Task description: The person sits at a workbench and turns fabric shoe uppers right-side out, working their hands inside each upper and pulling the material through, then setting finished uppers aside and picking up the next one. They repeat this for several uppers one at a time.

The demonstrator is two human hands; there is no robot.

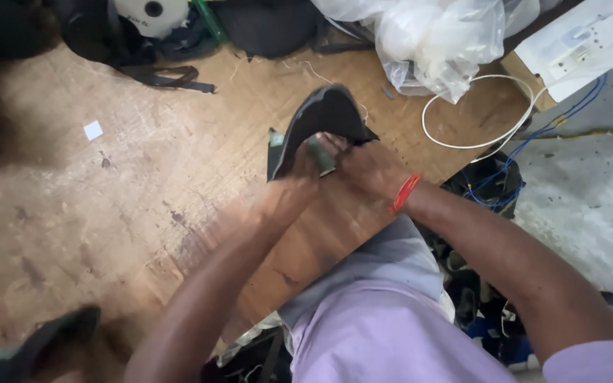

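Both forearms reach forward from the lap and meet over the wooden table (143, 184). The left hand (289, 191) is blurred, its fingers curled closed on the lower edge of a dark fabric piece (324, 113). The right hand (370, 167), just beside it and wearing a red wristband (406, 191), is bent inward at the wrist and pinches the same piece from its right side. The piece rises between and just beyond the two hands, folded to a peak, with a small greenish patch at the fingertips; what that patch is cannot be told. Beyond the right hand lie a white cable (477, 135) and a clear plastic bag (438, 42). Far beyond the left hand sit dark straps (172, 74).
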